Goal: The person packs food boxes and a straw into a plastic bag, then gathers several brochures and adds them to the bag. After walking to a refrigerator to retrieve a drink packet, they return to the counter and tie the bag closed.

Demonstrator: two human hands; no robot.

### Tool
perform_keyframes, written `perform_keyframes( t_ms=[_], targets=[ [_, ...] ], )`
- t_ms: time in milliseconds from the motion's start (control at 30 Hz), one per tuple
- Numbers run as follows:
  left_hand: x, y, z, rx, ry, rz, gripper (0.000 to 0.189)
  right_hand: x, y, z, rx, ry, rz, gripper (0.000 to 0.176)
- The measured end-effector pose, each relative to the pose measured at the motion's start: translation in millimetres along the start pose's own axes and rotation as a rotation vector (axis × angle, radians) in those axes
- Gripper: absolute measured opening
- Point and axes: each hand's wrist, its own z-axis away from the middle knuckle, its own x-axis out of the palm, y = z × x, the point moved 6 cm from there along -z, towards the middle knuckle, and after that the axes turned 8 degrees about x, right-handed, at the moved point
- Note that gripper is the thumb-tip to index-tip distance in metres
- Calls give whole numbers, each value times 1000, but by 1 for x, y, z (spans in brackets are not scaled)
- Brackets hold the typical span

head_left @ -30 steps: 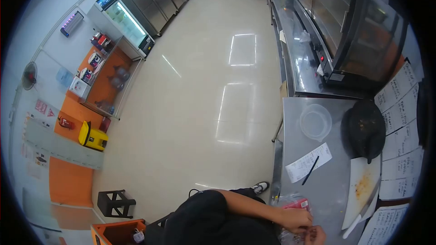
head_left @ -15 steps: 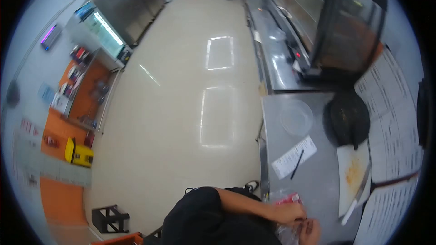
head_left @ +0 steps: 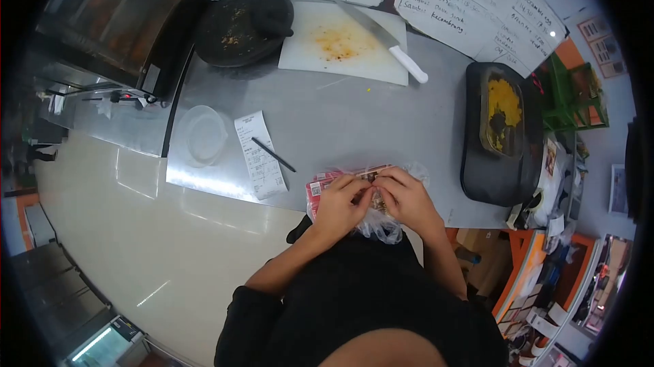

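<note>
A clear plastic bag (head_left: 381, 225) with a red packet (head_left: 321, 184) is pinched between the fingertips of the left hand (head_left: 340, 205) and the right hand (head_left: 409, 200), at the tabletop (head_left: 354, 129) edge, well to the person's side of the cutting board (head_left: 340, 43). Part of the bag is seen hanging past that edge. If the thin film is pulled too hard, it could be torn and its contents dropped to the floor (head_left: 136, 231).

Left of the packet (head_left: 319, 185), a pen (head_left: 273, 154) lies on the receipt (head_left: 263, 176).
</note>
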Motion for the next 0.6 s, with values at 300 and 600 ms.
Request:
perform_keyframes(
  t_ms=[300,600],
  targets=[
    [9,-5,-4,28,-9,-15,11,-2,11,-6,-8,82,-52,18],
    [10,-3,-3,47,22,-12,9,0,6,0,-32,84,60,16]
  ],
)
